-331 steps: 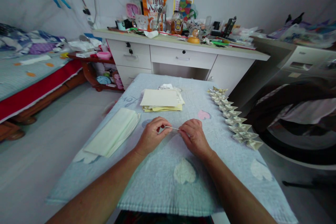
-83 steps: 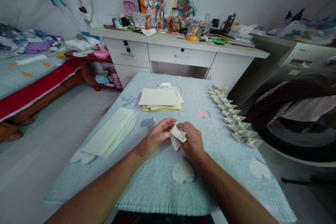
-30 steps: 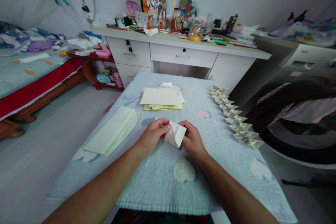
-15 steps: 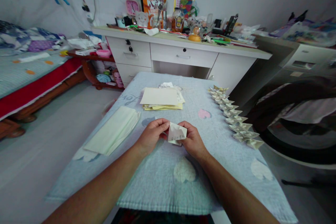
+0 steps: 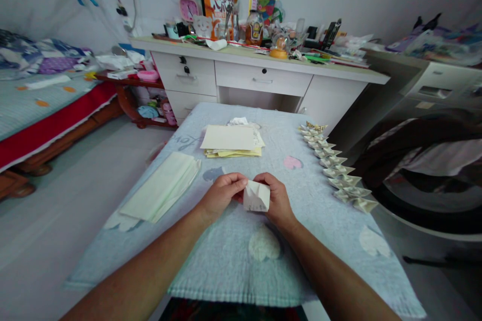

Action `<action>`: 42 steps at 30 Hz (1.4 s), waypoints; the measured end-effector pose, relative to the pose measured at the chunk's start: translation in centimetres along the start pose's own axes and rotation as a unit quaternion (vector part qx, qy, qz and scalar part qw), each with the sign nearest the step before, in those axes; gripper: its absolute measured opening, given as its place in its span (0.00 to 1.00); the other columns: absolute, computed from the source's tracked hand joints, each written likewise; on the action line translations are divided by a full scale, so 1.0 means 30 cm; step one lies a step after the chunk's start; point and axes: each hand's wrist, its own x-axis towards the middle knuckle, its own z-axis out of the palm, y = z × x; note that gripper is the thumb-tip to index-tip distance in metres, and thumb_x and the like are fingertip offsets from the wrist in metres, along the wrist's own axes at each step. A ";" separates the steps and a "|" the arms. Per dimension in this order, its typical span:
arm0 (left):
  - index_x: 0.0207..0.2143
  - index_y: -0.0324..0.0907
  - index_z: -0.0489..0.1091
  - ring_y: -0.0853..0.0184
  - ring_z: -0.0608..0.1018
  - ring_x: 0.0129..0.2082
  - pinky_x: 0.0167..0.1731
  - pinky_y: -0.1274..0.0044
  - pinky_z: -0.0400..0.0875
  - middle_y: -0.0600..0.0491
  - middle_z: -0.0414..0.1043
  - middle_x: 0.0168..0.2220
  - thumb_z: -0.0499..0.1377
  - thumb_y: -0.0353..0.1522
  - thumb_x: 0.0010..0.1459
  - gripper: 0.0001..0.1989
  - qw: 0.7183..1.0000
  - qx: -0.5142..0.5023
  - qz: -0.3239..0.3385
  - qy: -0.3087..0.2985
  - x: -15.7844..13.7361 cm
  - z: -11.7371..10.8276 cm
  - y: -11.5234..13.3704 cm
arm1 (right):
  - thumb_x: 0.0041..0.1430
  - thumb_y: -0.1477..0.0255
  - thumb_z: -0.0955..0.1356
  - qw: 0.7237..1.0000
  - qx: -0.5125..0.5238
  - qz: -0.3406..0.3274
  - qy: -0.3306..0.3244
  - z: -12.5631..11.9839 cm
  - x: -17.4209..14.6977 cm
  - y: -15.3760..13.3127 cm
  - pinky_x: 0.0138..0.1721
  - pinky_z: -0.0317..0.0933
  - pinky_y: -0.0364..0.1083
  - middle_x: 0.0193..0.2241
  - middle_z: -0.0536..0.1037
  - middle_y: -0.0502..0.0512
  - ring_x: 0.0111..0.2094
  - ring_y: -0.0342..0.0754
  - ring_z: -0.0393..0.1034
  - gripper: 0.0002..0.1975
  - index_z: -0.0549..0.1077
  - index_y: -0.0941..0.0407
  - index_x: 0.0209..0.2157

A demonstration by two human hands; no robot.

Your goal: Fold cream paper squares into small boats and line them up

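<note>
Between my two hands is a small folded paper [image 5: 256, 197], off-white, with faint print along its lower edge. My left hand [image 5: 223, 194] pinches its upper left corner with thumb and fingers. Wrapped round its right side is my right hand [image 5: 277, 199], with some fingers hidden behind the sheet. Beyond my hands lies a stack of paper sheets [image 5: 229, 138], cream on top and yellow below. To the left rests a pile of long pale green-white paper [image 5: 161, 188]. A row of folded paper pieces [image 5: 341, 170] with pointed tips runs along the right side of the table.
A light blue cloth with heart shapes covers the table [image 5: 211, 266]. Crumpled white paper [image 5: 238, 121] sits behind the stack. Farther back stands a white desk [image 5: 259, 67] crowded with items. A washing machine [image 5: 437, 90] is at the right, a bed [image 5: 56, 95] at the left.
The folded paper has tilted and dropped slightly, so its lower flap no longer shows. Both hands have shifted slightly right, still holding it.
</note>
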 end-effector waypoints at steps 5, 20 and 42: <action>0.28 0.37 0.71 0.72 0.70 0.22 0.24 0.80 0.64 0.55 0.68 0.22 0.63 0.39 0.50 0.12 0.999 0.039 0.004 0.010 0.004 -0.003 -0.002 | 0.50 0.75 0.69 0.990 -0.061 -0.126 0.031 -0.010 0.004 -0.011 0.35 0.59 0.43 0.32 0.70 0.51 0.33 0.46 0.66 0.12 0.72 0.53 0.39; 0.51 0.46 0.56 0.67 0.73 0.37 0.35 0.77 0.67 0.51 0.68 0.42 0.65 0.38 0.48 0.30 0.976 0.186 0.111 -0.022 -0.044 0.025 -0.009 | 0.54 0.75 0.63 0.987 -0.109 -0.049 0.105 -0.013 0.014 -0.018 0.34 0.57 0.43 0.27 0.70 0.50 0.31 0.45 0.64 0.06 0.72 0.55 0.27; 0.36 0.45 0.74 0.69 0.69 0.23 0.27 0.80 0.58 0.59 0.70 0.22 0.57 0.26 0.49 0.12 0.936 0.308 0.152 0.075 -0.025 0.020 0.002 | 0.47 0.79 0.61 0.999 -0.011 0.022 0.031 0.005 0.013 0.013 0.25 0.54 0.39 0.20 0.67 0.44 0.22 0.41 0.60 0.14 0.71 0.54 0.36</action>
